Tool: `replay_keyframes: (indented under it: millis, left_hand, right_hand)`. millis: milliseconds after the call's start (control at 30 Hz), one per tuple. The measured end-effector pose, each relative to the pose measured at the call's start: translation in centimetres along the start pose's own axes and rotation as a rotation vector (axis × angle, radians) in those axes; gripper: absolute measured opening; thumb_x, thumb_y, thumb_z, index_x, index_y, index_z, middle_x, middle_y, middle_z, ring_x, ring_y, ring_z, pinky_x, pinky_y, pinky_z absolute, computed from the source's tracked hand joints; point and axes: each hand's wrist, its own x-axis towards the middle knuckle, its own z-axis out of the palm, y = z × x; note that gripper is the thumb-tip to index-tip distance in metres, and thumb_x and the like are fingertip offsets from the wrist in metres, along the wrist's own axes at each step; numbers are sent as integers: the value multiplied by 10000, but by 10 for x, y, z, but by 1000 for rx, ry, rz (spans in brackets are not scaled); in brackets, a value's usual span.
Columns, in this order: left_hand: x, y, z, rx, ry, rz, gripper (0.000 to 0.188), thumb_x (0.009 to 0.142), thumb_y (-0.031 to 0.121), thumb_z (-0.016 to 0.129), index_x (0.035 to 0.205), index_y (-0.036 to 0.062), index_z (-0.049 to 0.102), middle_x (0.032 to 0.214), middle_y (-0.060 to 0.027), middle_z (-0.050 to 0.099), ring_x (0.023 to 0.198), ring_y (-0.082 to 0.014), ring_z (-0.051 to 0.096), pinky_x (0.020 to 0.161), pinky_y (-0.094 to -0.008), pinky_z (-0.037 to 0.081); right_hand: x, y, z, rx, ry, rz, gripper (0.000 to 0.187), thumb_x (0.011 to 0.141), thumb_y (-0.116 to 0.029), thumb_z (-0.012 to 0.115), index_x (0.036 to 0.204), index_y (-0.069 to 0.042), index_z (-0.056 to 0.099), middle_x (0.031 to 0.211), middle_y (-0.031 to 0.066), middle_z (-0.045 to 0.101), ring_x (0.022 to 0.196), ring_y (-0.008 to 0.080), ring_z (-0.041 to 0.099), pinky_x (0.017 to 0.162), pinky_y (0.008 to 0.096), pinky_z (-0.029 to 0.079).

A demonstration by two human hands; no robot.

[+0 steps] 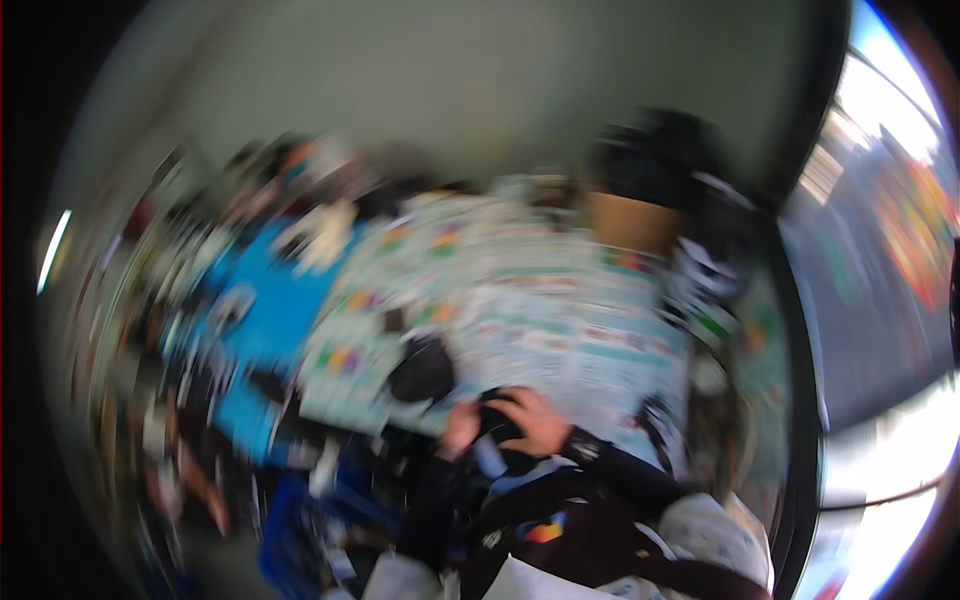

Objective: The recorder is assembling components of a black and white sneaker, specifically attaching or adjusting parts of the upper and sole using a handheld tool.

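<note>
At the front edge of the table a black, soft-looking rounded thing (493, 424) is between my two hands; blur hides its exact kind. My right hand (538, 422) lies over its right side with the fingers curved across the top. Against its left side is my left hand (460, 428), its fingers closed and smeared. Just beyond my left hand, a second dark rounded thing (422, 370) rests on the printed sheets. A pale bluish patch (488, 458) shows below the held thing, close to my apron (560, 540).
Printed sheets (520, 300) cover the table. A blue mat (265, 300) with small items lies on the left, and a cardboard box (635, 222) topped with black material stands at the back right. A blue crate (290, 540) sits low at the left. Dark cords (655, 425) lie at right.
</note>
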Motion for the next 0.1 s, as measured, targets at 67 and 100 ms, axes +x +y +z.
replay_keyframes:
  millis: [67,100]
  left_hand:
    - [43,67,5,202,-306,-8,261,915,260,615,997,14,645,990,-203,654,879,-370,594,755,-491,464]
    - [3,53,-35,210,-167,-97,261,915,260,615,997,14,645,990,-203,654,879,-370,594,755,-491,464]
  right_hand:
    - [6,22,36,-207,-107,-15,702,730,-258,829,1350,-90,545,1349,200,533,1261,370,520,1045,476,446]
    - [27,3,63,-151,-193,-144,702,730,-258,829,1350,-90,545,1349,200,533,1261,370,520,1045,476,446]
